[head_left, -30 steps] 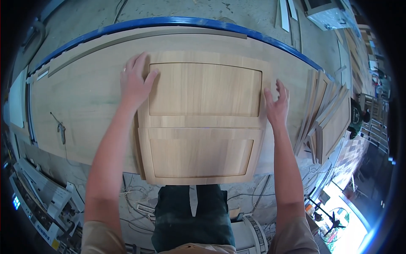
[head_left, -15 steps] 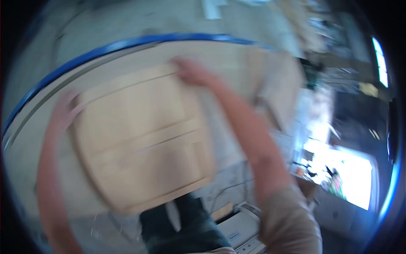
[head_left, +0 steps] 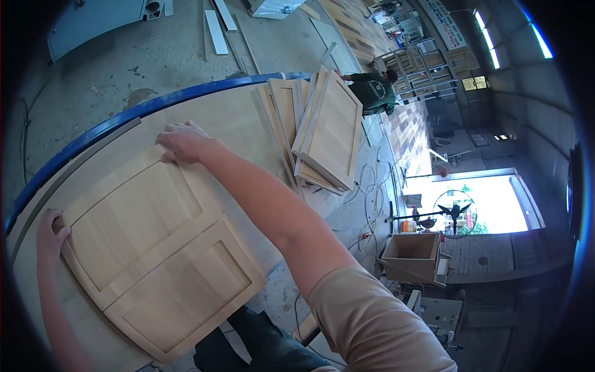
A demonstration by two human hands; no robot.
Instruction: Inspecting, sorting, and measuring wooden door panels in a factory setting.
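1. Head view: two pale wooden panels with raised frames lie edge to edge before you, the far panel (head_left: pixel 136 229) against the near panel (head_left: pixel 192 297), a straight seam between them.
2. Both lie on a broad, light wooden work table (head_left: pixel 229 124), slanted across the lower left of the view.
3. Your left hand (head_left: pixel 51 239) curls at the far panel's far left corner, thumb along its side; you touch it, but whether you grip it I cannot tell.
4. Your right hand (head_left: pixel 186 144) rests at that panel's far right corner, fingers bent, thumb at the edge; its grip I cannot tell either.
5. Beyond the panels, a long grey strip (head_left: pixel 70 172) lies near the table's curving blue edge rail (head_left: pixel 155 99).
6. To your right, more framed wooden panels (head_left: pixel 331 133) lean together in an uneven stack.
7. Past that stack stands a person in a dark green shirt (head_left: pixel 375 93).
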